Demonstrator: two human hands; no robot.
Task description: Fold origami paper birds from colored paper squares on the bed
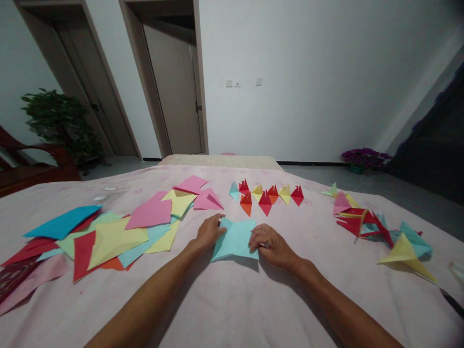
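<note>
A light blue sheet of origami paper (235,240) with crease lines is spread between my hands, its edges a little lifted from the tablecloth. My left hand (210,231) grips its left edge, with the thumb and fingers closed on the paper. On the opposite side, my right hand (272,244) holds the right edge, fingers bent over it and a ring on one finger. Just beyond the sheet stand several small folded paper cranes (266,202) in red, orange, yellow and blue.
Loose coloured paper (119,239) lies in an overlapping pile on the left, with pink sheets (192,184) farther back. To the right is a heap of folded paper pieces (377,227). A pink patterned tablecloth (232,309) covers the table. Beyond are a plant (60,123) and wooden chair (39,164).
</note>
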